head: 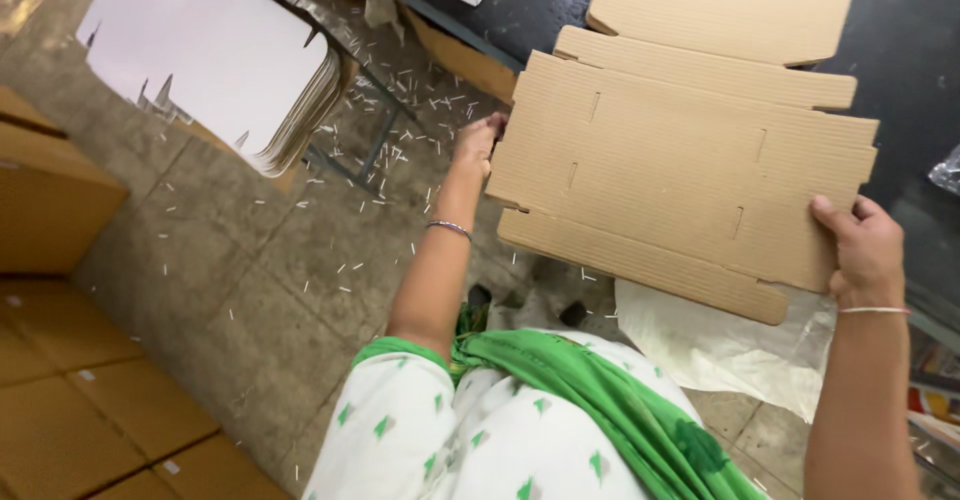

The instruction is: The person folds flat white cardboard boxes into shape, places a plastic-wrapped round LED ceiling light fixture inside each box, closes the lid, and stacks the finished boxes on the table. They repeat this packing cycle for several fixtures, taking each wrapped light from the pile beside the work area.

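Flat die-cut corrugated cardboard blank [680,175] held up over the dark table [900,40] edge and the concrete floor [250,260] littered with small white scraps, gripped at opposite sides: left hand [478,145] pinching the left edge, right hand [865,250] clenched on the lower right corner with thumb on top. Judged best kept level with both grips firm near the fold lines so the sheet doesn't bow. Closed brown cartons [60,360] at left, contents hidden; white sheet stack [220,55] on a rack.
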